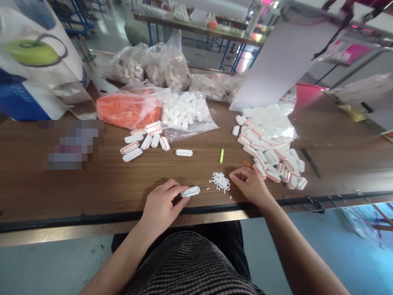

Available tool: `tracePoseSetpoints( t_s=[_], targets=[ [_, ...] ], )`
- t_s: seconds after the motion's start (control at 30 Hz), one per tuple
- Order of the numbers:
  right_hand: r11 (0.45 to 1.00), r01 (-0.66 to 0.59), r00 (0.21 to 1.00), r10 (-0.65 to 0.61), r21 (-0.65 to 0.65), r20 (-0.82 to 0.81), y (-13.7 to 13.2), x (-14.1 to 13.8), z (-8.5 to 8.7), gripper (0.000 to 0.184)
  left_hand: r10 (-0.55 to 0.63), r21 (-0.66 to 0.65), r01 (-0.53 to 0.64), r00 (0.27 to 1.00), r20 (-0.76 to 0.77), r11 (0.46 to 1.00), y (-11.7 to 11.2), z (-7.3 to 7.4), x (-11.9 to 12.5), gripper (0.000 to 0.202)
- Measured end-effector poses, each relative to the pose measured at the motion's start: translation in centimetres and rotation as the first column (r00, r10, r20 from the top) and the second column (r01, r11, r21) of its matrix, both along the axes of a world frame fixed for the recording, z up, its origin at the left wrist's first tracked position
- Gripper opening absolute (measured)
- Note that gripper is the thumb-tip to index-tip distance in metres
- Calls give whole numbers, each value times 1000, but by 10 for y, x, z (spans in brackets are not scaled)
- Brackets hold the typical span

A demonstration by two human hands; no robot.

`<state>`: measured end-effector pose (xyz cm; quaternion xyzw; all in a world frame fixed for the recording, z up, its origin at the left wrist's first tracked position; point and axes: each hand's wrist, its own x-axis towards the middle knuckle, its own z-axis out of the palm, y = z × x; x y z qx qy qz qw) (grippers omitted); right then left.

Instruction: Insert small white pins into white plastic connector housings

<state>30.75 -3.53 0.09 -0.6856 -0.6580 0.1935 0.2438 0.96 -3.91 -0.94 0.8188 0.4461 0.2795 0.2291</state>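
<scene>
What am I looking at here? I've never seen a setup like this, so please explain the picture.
There is no machine: these are a person's bare hands, seen from one head-worn camera looking forward and down. The left hand pinches a white plastic housing with dark spots on its face. The right hand is beside a pile of tiny white pegs; whether it holds one is unclear. On the brown tabletop lie a yellow-green-handled pick and white housings, many orange-trimmed, in a left group and a larger right heap. Farther back are bags of orange pieces and white pieces.
</scene>
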Motion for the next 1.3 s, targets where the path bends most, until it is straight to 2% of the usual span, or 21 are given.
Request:
tracePoseSetpoints(
  t_s=[0.17, 0.3, 0.47, 0.63, 0.83, 0.97, 1.1, 1.3],
  targets=[
    [996, -68, 972, 78, 53, -220, -10, -35, 11, 21, 13, -38, -13, 1000, 0, 999, -2, 3, 1, 17],
    [970, -236, 939, 242, 52, -246, -14, -71, 19, 19, 23, -57, -22, 1000, 17, 998, -3, 4, 2, 17],
    [964, -260, 937, 265, 54, -228, -14, -88, 16, 18, 18, -53, -16, 999, 35, 998, -4, 2, 2, 18],
    [940, -314, 943, 325, 134, -69, -15, -89, 12, 15, 24, -50, -23, 999, 36, 998, -4, 1, 3, 17],
    [879, -412, 910, 386, 239, 149, -16, -93, 12, 15, 25, -53, -23, 999, 37, 998, -4, 2, 2, 17],
    [853, -437, 895, 383, 286, 227, -18, -93, 16, 17, 21, -41, -20, 999, 42, 999, -4, 2, 2, 18],
    [844, -433, 898, 374, 317, 231, -22, -91, 20, 15, 21, -48, -19, 999, 41, 999, -4, 1, 2, 18],
    [812, -452, 878, 334, 368, 342, -28, -101, 16, 14, 26, -45, -24, 999, 28, 999, -4, 2, 2, 16]
  ],
)
